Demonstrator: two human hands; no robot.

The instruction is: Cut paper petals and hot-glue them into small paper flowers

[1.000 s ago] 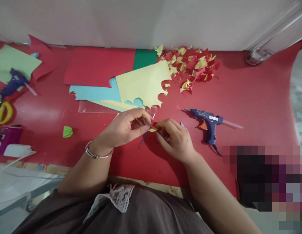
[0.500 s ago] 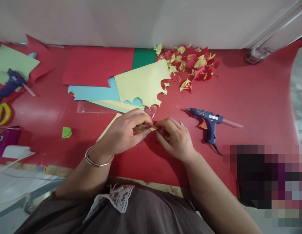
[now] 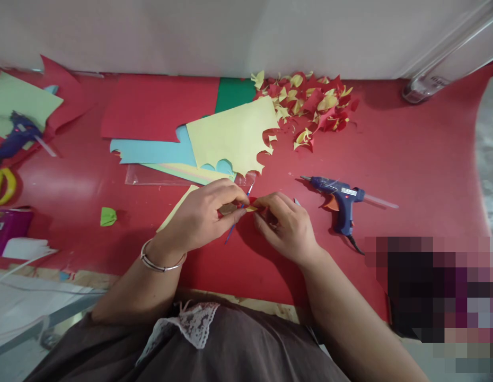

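Barely shifted since before, both hands [image 3: 246, 217] pinch a small folded red-and-yellow paper piece [image 3: 252, 207].

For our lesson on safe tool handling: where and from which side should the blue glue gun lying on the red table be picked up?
Grip the blue glue gun by its handle, which points toward the table's near edge; come from that side. The nozzle points left and the glue stick juts out right, so avoid both ends.

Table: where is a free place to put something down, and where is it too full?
Bare table lies right of the glue gun, and between the green scrap and left hand. Crowded: paper sheets and cut pieces.
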